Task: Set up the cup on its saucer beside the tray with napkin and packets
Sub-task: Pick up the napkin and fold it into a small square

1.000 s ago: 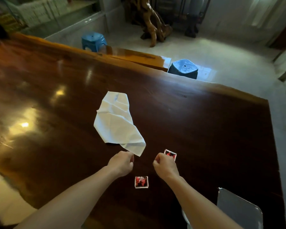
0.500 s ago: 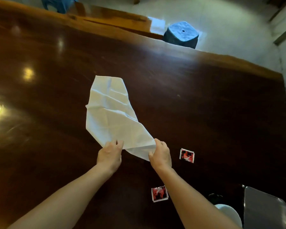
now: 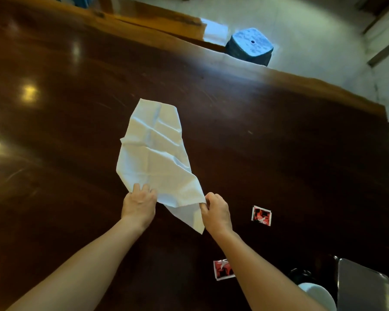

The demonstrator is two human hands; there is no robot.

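Napkin (image 3: 154, 151), white and creased, lies partly unfolded.

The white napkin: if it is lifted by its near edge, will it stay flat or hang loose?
The napkin probably hangs loose: it is creased, and a corner droops between the left hand and right hand. It seems light and thin.
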